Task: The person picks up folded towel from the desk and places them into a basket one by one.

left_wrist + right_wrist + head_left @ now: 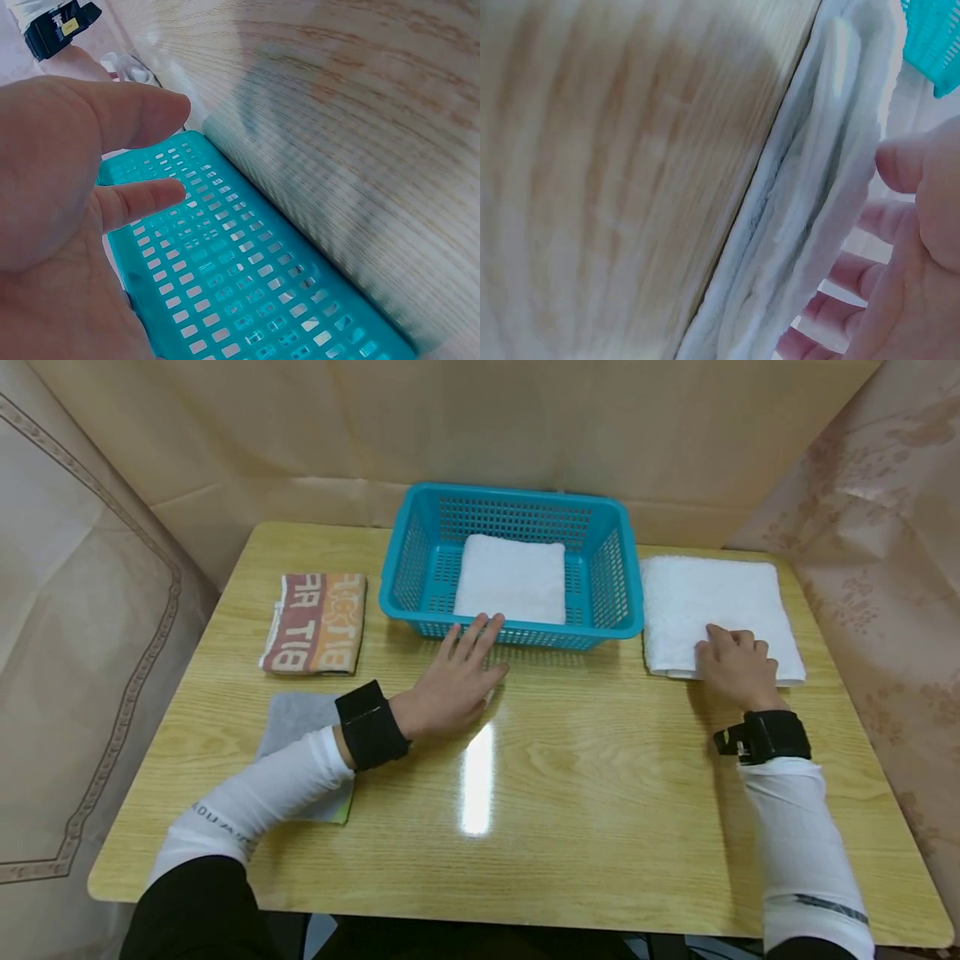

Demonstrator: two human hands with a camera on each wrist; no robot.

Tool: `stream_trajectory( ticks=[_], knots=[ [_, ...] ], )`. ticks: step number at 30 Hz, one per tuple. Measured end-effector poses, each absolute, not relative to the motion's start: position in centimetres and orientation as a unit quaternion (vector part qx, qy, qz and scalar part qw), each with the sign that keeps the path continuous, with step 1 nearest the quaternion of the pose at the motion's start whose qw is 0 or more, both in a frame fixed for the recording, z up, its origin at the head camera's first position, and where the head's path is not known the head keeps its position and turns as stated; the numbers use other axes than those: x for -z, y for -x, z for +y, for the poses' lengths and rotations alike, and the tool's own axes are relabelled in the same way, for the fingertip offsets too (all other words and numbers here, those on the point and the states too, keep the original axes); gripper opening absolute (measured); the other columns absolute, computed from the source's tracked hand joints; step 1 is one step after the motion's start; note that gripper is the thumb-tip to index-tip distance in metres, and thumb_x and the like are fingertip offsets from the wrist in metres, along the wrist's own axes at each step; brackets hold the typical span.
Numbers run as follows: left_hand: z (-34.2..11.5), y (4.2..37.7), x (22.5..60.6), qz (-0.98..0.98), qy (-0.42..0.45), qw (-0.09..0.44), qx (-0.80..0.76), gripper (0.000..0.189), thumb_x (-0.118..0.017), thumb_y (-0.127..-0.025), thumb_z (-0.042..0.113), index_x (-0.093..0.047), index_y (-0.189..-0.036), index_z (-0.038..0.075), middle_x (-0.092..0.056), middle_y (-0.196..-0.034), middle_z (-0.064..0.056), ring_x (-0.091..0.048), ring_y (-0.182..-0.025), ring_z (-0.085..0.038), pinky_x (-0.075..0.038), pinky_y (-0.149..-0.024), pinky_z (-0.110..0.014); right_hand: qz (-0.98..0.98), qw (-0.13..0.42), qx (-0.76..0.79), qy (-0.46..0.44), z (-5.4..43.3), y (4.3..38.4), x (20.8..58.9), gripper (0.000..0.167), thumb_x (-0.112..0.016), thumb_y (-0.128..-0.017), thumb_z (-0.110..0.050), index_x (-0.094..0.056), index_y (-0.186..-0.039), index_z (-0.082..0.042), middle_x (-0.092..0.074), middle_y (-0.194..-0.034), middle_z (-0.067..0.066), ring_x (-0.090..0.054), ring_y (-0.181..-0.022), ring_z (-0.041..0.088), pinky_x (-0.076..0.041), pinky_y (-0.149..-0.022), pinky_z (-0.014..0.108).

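A blue-green plastic basket (510,631) stands at the back middle of the table, with a folded white towel (513,578) lying inside. My left hand (456,687) is at its front wall, fingers spread and fingertips overlapping the rim in the head view. In the left wrist view, the thumb and one finger stretch out straight beside the perforated basket wall (217,255). To the right of the basket lies a larger folded white towel (712,597). My right hand (738,670) rests on its front part with loosely bent fingers; the right wrist view shows the towel's stacked folds (802,195) beside the fingertips.
A folded red and orange patterned towel (315,625) lies at the left on the wooden table (600,793). Below it is a grey cloth (296,718), partly hidden under my left forearm. Beige curtains (300,435) hang behind and on both sides.
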State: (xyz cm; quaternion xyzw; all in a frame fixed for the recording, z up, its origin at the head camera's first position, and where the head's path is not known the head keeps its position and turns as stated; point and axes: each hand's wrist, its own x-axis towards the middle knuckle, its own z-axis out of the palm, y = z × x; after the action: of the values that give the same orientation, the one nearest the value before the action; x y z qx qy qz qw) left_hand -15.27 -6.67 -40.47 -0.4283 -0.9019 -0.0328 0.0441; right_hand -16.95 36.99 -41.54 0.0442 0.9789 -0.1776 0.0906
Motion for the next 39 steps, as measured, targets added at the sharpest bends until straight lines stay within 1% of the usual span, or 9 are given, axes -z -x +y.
stream_trajectory(
  ticks=[3,8,11,13,16,19,22,26,39],
  knots=[
    [-6.7,15.3,40.5,-0.902,0.428,0.044,0.035,0.039,-0.066,-0.092,0.014,-0.059,-0.13,0.007,-0.005,-0.162,-0.028,-0.002,-0.15,-0.044,-0.014,-0.115,-0.063,0.98,0.077,0.177,-0.052,37.1,17.3,41.5,0.065,-0.024,-0.106,-0.044,-0.03,-0.151,0.002,-0.023,-0.141,0.045,-0.019,-0.127,0.066,-0.019,-0.093,0.076],
    [-6.7,15.2,40.5,-0.901,0.429,0.049,0.036,0.04,-0.067,-0.091,0.014,-0.059,-0.13,0.007,-0.006,-0.162,-0.029,-0.004,-0.15,-0.045,-0.015,-0.115,-0.064,0.976,0.084,0.186,-0.074,37.1,17.9,41.1,0.06,-0.04,-0.103,-0.041,-0.036,-0.145,0.001,-0.023,-0.137,0.047,-0.018,-0.125,0.066,-0.018,-0.094,0.074],
    [-6.7,15.1,40.5,-0.902,0.428,0.048,0.037,0.04,-0.066,-0.092,0.014,-0.059,-0.131,0.007,-0.006,-0.162,-0.029,-0.004,-0.15,-0.045,-0.015,-0.115,-0.064,0.976,0.085,0.182,-0.088,37.0,18.0,40.7,0.06,-0.047,-0.101,-0.04,-0.037,-0.143,0.001,-0.017,-0.14,0.048,-0.011,-0.13,0.065,-0.014,-0.098,0.075],
    [-6.7,15.1,40.5,-0.901,0.429,0.047,0.037,0.041,-0.066,-0.092,0.014,-0.058,-0.131,0.007,-0.006,-0.162,-0.029,-0.004,-0.149,-0.045,-0.015,-0.115,-0.064,0.975,0.088,0.18,-0.092,37.0,18.1,40.5,0.062,-0.05,-0.1,-0.04,-0.035,-0.144,0.001,-0.01,-0.145,0.048,-0.002,-0.135,0.064,-0.01,-0.102,0.076],
    [-6.8,15.1,40.4,-0.901,0.43,0.045,0.038,0.041,-0.066,-0.093,0.014,-0.058,-0.132,0.007,-0.006,-0.162,-0.029,-0.004,-0.149,-0.045,-0.015,-0.115,-0.064,0.974,0.107,0.178,-0.088,37.3,18.3,40.4,0.073,-0.05,-0.1,-0.042,-0.025,-0.152,0.001,0.0,-0.151,0.045,0.009,-0.139,0.062,-0.005,-0.104,0.078],
    [-6.8,15.1,40.5,-0.901,0.43,0.047,0.039,0.039,-0.065,-0.093,0.014,-0.058,-0.132,0.007,-0.007,-0.162,-0.029,-0.005,-0.149,-0.045,-0.015,-0.115,-0.064,0.972,0.136,0.174,-0.082,37.6,18.6,40.5,0.081,-0.047,-0.101,-0.045,-0.009,-0.157,-0.001,0.004,-0.152,0.043,0.011,-0.139,0.063,-0.004,-0.103,0.079],
    [-6.8,15.1,40.5,-0.901,0.43,0.047,0.041,0.038,-0.063,-0.094,0.014,-0.059,-0.131,0.007,-0.007,-0.162,-0.029,-0.004,-0.149,-0.045,-0.015,-0.115,-0.064,0.97,0.154,0.169,-0.081,37.8,18.7,40.6,0.084,-0.044,-0.101,-0.047,-0.001,-0.158,-0.004,0.007,-0.153,0.043,0.01,-0.137,0.065,-0.003,-0.102,0.08],
    [-6.8,15.1,40.5,-0.9,0.431,0.046,0.043,0.036,-0.062,-0.095,0.014,-0.058,-0.131,0.007,-0.006,-0.162,-0.029,-0.004,-0.15,-0.045,-0.014,-0.116,-0.063,0.969,0.16,0.17,-0.081,37.8,18.7,40.7,0.083,-0.042,-0.101,-0.047,0.001,-0.158,-0.005,0.009,-0.153,0.042,0.009,-0.136,0.067,-0.003,-0.101,0.08],
    [-6.7,15.3,40.2,-0.903,0.428,0.04,0.032,0.041,-0.064,-0.095,0.016,-0.057,-0.134,0.007,-0.004,-0.162,-0.028,-0.002,-0.15,-0.044,-0.014,-0.115,-0.063,0.972,0.147,0.168,-0.073,37.7,18.6,41.2,0.08,-0.039,-0.1,-0.046,-0.005,-0.158,-0.003,0.001,-0.153,0.041,0.0,-0.135,0.067,-0.006,-0.101,0.079]
  ],
)
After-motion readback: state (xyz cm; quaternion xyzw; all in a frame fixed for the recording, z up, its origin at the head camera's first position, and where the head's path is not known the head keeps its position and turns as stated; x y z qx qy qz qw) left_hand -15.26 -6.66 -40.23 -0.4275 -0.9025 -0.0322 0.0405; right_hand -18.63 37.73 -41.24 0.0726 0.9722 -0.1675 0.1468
